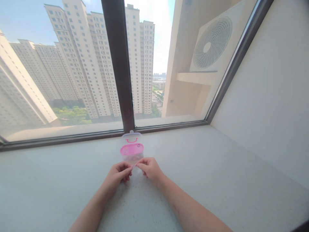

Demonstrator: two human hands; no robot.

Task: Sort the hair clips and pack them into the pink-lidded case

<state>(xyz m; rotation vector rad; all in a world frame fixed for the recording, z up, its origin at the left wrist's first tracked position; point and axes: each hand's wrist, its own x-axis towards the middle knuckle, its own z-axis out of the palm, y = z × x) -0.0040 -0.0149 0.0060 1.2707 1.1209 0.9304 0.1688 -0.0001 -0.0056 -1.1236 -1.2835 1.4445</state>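
- A small clear plastic container with a pink top (132,149) stands on a pale, speckled ledge (58,183), its clear lid (131,136) raised behind.
- Just in front, the left hand (121,171) and right hand (149,168) pinch thumb to finger, near each other but apart; whether they grip anything tiny, I cannot tell.
- Behind, a dark window frame (118,58); at right, a white wall (265,96).
- Outside: tall pale buildings (83,54), trees (72,115), a fan unit (212,43).

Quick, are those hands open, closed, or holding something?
Left hand: closed in a pinch; cannot tell if it holds anything.
Right hand: also pinched closed; anything held is too small to see.
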